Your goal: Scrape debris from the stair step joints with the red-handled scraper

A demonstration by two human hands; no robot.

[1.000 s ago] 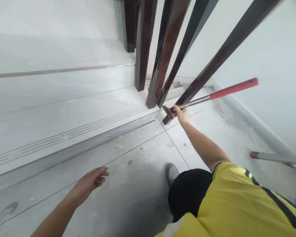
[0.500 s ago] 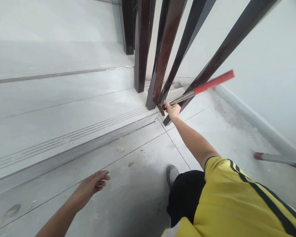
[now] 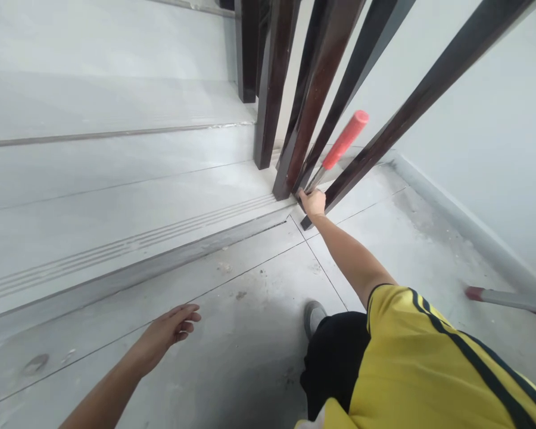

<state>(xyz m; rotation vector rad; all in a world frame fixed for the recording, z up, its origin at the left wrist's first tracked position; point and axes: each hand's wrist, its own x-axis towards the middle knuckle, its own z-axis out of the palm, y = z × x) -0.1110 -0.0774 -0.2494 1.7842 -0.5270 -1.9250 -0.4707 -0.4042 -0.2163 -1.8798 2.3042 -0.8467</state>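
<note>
My right hand (image 3: 313,204) is closed around the lower metal shaft of a tool with a red handle (image 3: 346,140). The handle tilts up and away from my hand, while the tool's working end is hidden behind my fingers and the posts. That hand is low down beside the foot of a dark brown wooden baluster (image 3: 310,107), at the corner of the stair tread. My left hand (image 3: 167,330) hangs over the floor by the bottom step, holding nothing, with its fingers loosely bent and apart.
Pale stair steps (image 3: 129,179) with grooved edges rise on the left. Several dark balusters lean across the top, with a white wall (image 3: 495,119) beyond. A grey bar with a red end (image 3: 509,298) lies at the right. Dusty floor tiles (image 3: 250,333) bear small specks.
The red handle has swung from pointing far right to a steeper upward angle, as my right hand turned near the baluster foot. My left hand stays almost in place. The view has shifted slightly.
</note>
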